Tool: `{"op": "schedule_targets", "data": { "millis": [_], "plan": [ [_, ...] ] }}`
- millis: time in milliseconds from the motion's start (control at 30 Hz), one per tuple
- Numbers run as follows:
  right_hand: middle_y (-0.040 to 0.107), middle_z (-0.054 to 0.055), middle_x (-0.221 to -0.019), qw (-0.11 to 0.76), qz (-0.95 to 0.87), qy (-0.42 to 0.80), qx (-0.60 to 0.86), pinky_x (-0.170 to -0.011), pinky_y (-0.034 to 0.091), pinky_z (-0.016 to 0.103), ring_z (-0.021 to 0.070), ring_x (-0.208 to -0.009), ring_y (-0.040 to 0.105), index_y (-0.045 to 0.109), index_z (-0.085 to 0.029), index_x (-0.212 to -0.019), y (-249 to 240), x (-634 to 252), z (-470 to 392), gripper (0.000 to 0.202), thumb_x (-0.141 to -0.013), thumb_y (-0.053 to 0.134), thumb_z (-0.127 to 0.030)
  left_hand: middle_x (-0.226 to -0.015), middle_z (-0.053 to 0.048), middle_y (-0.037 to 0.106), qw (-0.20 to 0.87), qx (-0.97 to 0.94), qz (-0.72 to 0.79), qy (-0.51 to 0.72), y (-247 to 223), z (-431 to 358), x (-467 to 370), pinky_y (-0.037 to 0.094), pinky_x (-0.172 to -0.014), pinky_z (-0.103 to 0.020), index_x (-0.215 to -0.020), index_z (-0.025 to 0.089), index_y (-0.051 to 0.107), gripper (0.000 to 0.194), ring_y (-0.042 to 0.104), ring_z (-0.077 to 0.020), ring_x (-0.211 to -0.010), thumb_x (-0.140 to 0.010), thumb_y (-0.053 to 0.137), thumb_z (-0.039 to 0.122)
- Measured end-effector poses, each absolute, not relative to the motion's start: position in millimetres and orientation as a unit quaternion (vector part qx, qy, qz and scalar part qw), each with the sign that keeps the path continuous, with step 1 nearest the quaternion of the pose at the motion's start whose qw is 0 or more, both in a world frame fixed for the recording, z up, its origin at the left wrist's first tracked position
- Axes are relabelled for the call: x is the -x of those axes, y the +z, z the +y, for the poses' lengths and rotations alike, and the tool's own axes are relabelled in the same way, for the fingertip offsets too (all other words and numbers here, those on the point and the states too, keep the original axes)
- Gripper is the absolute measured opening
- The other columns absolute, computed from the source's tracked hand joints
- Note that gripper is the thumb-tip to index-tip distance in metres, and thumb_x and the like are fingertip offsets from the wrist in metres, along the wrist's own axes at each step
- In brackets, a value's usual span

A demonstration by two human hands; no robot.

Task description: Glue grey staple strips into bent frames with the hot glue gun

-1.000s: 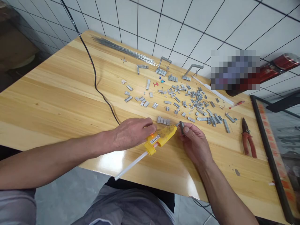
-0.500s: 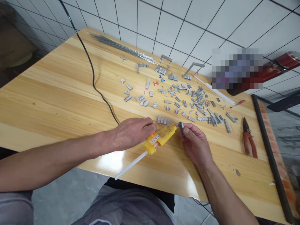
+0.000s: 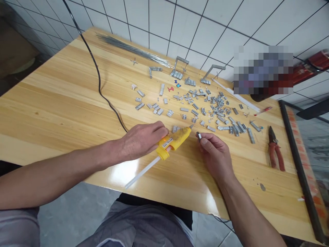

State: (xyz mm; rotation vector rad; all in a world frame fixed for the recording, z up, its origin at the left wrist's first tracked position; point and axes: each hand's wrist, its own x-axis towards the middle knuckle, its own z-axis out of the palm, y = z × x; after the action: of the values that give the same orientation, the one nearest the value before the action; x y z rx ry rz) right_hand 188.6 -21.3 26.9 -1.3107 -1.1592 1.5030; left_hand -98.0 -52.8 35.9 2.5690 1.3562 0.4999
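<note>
My left hand is closed around a yellow hot glue gun, whose nozzle points up and to the right. From the back of the gun a white glue stick sticks out toward the table's front edge. Between thumb and fingers of my right hand is a small grey metal piece, mostly hidden by the fingers. A gap separates the nozzle from this piece. Behind the gun lies a row of joined staple-like metal strips, partly covered by it.
Many small metal pieces lie scattered across the wooden table. Small metal frames stand near the tiled wall beside a bundle of thin wires. Red-handled pliers lie at the right. A black cord crosses the left side.
The glue gun has moved up and slightly left, so its nozzle is now apart from the small metal piece. My right hand stays nearly in place, still gripping the piece.
</note>
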Motion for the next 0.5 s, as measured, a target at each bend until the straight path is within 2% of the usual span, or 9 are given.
{"op": "schedule_targets", "data": {
  "millis": [200,300,500],
  "plan": [
    [0.075,0.000,-0.093,0.383,-0.507,0.561,0.531,-0.077,0.045,0.034,0.0180,-0.079,0.056,0.082,-0.033,-0.093,23.3,-191.5,-21.1,0.019,-0.080,0.086,-0.045,-0.110,-0.008,0.069,0.111,-0.857,0.475,0.169,34.6,-49.4,101.9,0.057,-0.070,-0.027,-0.112,0.019,0.058,0.013,0.070,-0.0178,-0.089,-0.101,0.051,0.021],
    [0.074,0.000,-0.091,0.393,-0.494,0.570,0.526,-0.075,0.046,0.032,0.0161,-0.076,0.055,0.082,-0.032,-0.092,22.0,-191.5,-20.9,0.020,-0.078,0.088,-0.045,-0.109,-0.007,0.070,0.114,-0.860,0.469,0.163,34.0,-49.8,101.3,0.057,-0.072,-0.027,-0.114,0.019,0.058,0.014,0.071,-0.0178,-0.090,-0.102,0.052,0.023],
    [0.070,-0.002,-0.087,0.415,-0.467,0.585,0.517,-0.065,0.038,0.027,0.0127,-0.071,0.046,0.083,-0.031,-0.092,17.6,-192.2,-18.4,0.020,-0.077,0.089,-0.042,-0.108,-0.006,0.070,0.085,-0.872,0.456,0.157,33.3,-51.6,99.1,0.055,-0.069,-0.026,-0.115,0.019,0.059,0.015,0.070,-0.0170,-0.088,-0.101,0.053,0.019]
  ]
}}
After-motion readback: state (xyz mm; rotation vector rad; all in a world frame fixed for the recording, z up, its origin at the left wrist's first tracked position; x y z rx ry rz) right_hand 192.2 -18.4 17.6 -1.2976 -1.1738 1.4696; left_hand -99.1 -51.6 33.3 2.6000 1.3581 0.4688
